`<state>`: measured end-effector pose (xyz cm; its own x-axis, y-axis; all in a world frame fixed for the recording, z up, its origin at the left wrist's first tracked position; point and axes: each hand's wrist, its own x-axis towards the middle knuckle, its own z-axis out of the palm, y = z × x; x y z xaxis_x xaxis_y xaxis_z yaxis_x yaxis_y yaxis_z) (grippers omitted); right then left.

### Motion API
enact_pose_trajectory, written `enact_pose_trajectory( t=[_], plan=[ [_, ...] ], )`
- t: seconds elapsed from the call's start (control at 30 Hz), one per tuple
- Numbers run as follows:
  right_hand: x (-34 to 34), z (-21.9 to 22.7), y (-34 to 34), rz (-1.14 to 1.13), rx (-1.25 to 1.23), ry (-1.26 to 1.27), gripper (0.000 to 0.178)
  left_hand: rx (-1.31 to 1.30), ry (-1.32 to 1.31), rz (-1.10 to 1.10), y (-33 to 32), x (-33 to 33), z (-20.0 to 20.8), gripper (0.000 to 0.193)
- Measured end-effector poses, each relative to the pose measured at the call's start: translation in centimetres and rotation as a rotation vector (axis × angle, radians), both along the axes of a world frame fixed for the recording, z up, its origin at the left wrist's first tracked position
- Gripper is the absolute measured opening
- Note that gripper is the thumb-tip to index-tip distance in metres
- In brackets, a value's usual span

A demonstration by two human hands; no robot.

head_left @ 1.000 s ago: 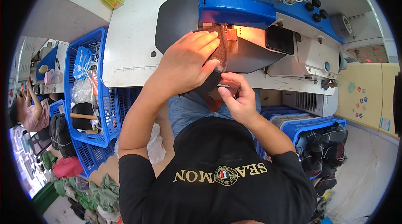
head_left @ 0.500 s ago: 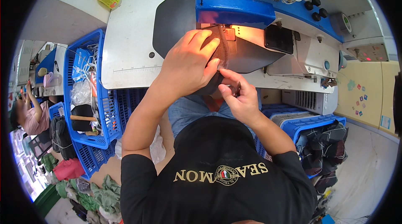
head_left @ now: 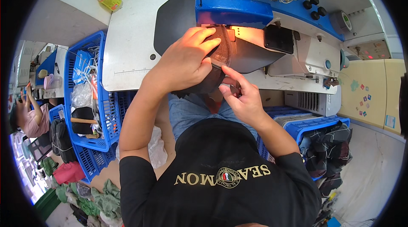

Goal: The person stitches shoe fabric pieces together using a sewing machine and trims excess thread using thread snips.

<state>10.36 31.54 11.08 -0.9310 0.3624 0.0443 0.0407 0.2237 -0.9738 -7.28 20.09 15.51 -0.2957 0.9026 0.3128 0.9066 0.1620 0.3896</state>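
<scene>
A dark brown fabric piece (head_left: 222,53) with a curved, stitched edge lies under the lit needle area of a blue sewing machine (head_left: 233,8). My left hand (head_left: 187,59) grips it from the left, fingers bent over its top. Its black lower part (head_left: 199,87) hangs past the table's front edge. My right hand (head_left: 243,95) is just right of that, index fingertip at the fabric's edge and thumb apart from it. Partly hidden in its curled fingers is a small dark tool (head_left: 235,90), whose kind I cannot make out. The needle is hidden behind the machine head.
On the white table (head_left: 127,53) stand a yellow-labelled bottle (head_left: 109,0) and, at right, a black phone-like slab (head_left: 279,39). Blue crates (head_left: 102,118) at left hold bags and a wooden-handled hammer (head_left: 85,120). A blue crate (head_left: 301,127) at right holds dark pieces. Another person (head_left: 32,118) sits far left.
My left hand has moved slightly left with the fabric, and more black cloth shows below it at the table edge. My right hand's index finger has straightened along the fabric's edge.
</scene>
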Motion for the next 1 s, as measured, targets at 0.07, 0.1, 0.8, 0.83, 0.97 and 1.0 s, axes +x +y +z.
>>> enact_pose_trajectory(
  t=[0.07, 0.1, 0.8, 0.83, 0.97, 1.0],
  plan=[
    [-0.1, 0.0, 0.2, 0.004, 0.027, 0.01, 0.049, -0.013, -0.021, -0.008, -0.1, -0.2, 0.4, 0.037],
    [-0.2, 0.1, 0.2, 0.009, 0.054, 0.019, 0.052, -0.027, -0.042, -0.015, -0.2, -0.3, 0.6, 0.036],
    [-2.8, 4.7, 1.6, 0.108, 0.818, -0.163, 0.045, 0.032, -0.025, -0.003, 0.1, -2.8, -0.1, 0.018],
    [-3.0, 4.9, 1.7, 0.106, 0.815, -0.161, 0.045, 0.028, -0.023, -0.005, 0.0, -2.8, -0.1, 0.018],
    [-3.5, 5.1, 2.6, 0.129, 0.885, -0.146, 0.037, 0.016, 0.058, 0.011, -0.5, -2.0, 0.4, 0.033],
    [-3.6, 5.0, 2.8, 0.127, 0.899, -0.099, 0.033, -0.001, 0.086, 0.024, -0.5, -1.9, 0.6, 0.039]
  ],
)
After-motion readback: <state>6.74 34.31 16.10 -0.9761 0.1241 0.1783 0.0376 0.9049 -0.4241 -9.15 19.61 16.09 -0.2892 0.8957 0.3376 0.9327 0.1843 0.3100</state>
